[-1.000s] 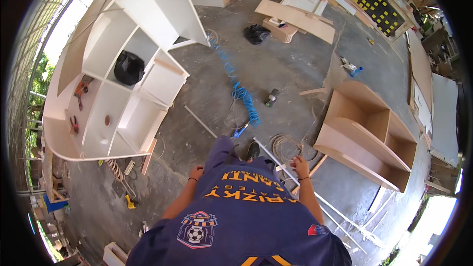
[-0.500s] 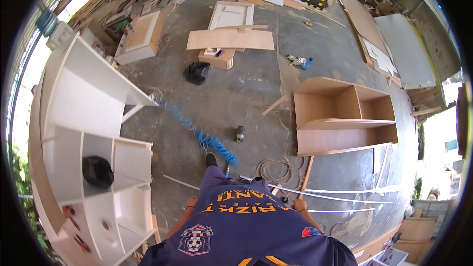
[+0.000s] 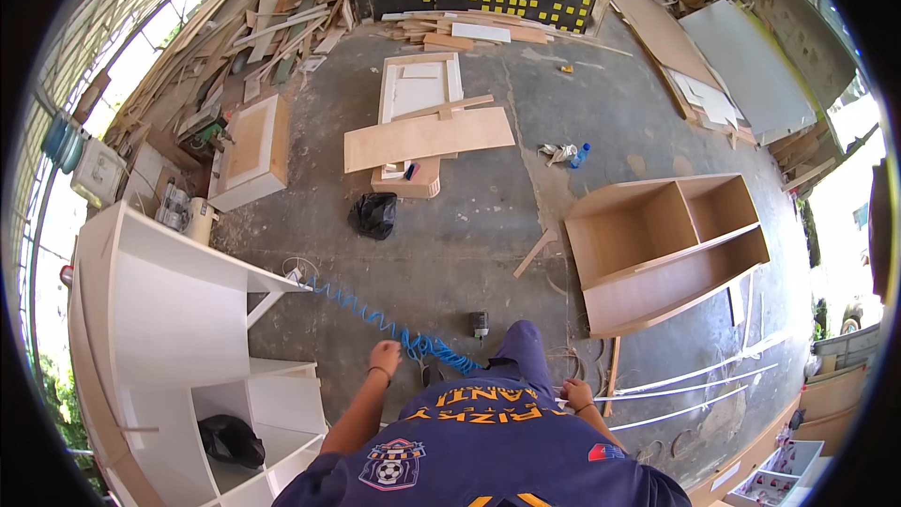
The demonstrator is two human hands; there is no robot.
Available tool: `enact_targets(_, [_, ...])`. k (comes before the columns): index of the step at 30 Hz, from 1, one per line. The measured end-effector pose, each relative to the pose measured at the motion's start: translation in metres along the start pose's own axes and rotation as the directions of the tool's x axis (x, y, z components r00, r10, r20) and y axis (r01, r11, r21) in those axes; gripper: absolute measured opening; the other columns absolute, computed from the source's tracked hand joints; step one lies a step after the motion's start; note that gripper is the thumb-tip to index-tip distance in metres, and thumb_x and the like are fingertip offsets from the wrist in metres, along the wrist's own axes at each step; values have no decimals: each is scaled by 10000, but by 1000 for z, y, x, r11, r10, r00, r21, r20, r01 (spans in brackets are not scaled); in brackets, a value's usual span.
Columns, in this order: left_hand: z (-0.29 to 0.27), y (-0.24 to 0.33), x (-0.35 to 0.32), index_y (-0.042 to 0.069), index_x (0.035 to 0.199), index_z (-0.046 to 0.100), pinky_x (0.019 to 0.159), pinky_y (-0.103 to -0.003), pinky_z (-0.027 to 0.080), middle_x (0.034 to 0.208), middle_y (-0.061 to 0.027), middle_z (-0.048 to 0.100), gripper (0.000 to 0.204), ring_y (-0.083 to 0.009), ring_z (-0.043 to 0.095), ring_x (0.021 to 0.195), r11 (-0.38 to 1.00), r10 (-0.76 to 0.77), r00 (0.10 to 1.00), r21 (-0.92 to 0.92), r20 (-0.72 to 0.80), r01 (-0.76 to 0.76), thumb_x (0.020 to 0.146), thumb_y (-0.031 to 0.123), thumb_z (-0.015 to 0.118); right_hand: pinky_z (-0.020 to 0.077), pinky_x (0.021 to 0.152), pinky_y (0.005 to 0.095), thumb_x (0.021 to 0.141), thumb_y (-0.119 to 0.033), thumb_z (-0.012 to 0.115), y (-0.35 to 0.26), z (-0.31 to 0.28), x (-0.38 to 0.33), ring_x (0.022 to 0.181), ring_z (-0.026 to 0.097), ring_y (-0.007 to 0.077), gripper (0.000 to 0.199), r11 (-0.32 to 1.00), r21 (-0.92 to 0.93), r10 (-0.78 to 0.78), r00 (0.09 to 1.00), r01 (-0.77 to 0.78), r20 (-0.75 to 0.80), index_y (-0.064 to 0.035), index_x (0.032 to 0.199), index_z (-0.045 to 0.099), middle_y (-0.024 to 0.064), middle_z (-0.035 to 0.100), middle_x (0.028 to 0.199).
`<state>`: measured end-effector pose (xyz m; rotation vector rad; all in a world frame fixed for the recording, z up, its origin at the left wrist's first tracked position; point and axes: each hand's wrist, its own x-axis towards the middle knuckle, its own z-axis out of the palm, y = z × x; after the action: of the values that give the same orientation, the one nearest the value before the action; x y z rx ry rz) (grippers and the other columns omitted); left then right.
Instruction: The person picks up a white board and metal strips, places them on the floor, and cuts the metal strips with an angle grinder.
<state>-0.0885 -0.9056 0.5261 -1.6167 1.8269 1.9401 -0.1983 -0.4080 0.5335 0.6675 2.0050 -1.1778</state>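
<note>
My left hand (image 3: pixel 385 357) is out in front of my left side, fingers curled, with nothing seen in it. Just beyond it on the floor lies a coiled blue air hose (image 3: pixel 434 349). My right hand (image 3: pixel 576 392) is low by my right hip with its fingers closed; a bit of something white shows beside them, too small to name. Nearest to that hand are long white strips (image 3: pixel 676 380) and a thin wooden stick (image 3: pixel 612 376) on the floor. A small dark cordless tool or battery (image 3: pixel 480 324) stands ahead of my raised knee.
On the left stands a white cabinet (image 3: pixel 178 319) with a black plastic bag (image 3: pixel 230 441) inside. A brown open cabinet (image 3: pixel 648 244) lies at right. Ahead are another black bag (image 3: pixel 374 215), a wooden board (image 3: pixel 430 139) on a low stack, and a blue bottle (image 3: pixel 580 156).
My left hand has swung forward and up from my side. My right knee has come forward where my left foot showed before. The view has tilted up, so the floor things sit lower.
</note>
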Motion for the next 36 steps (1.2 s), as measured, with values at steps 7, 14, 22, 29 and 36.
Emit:
enact_targets(7, [253,115,12,45,912,626,509,-248,457,701,-18,583,153,-128,579,584,998,31,836,36,549,-60,866,188,597,533,712,407,774,-278,635,164,-145,190,857,655,263,133,132,-905,-419,850,404,319,-177,846,685,52,679,923])
enact_targets(14, [190,166,96,-2,889,627,552,-329,511,719,-88,625,258,-186,609,614,901,-113,993,424,30,90,855,254,624,498,604,332,860,-256,592,-139,-130,238,732,634,188,219,818,-422,-335,920,391,202,-102,1010,633,42,652,805])
enact_targets(22, [237,161,209,78,1084,648,918,-399,467,1079,-170,651,348,-296,613,1068,145,-257,948,978,185,-152,811,292,622,471,585,314,917,-251,561,-411,-175,284,707,617,158,227,816,578,-32,999,5,36,-119,1102,570,34,624,770])
enact_targets(29, [396,288,334,57,881,652,776,-414,490,864,-146,662,298,-298,633,840,334,-224,910,905,349,-265,866,302,483,469,519,328,917,-246,547,-515,-225,433,646,607,179,243,836,523,-95,983,165,-159,-84,1095,583,57,632,770])
enact_targets(36, [533,570,479,37,758,613,549,-363,481,629,-86,621,302,-212,596,562,659,187,934,666,305,-349,869,287,483,472,471,319,898,-232,547,-559,-217,491,654,636,195,227,956,294,27,999,-13,-43,-62,1020,634,87,637,728])
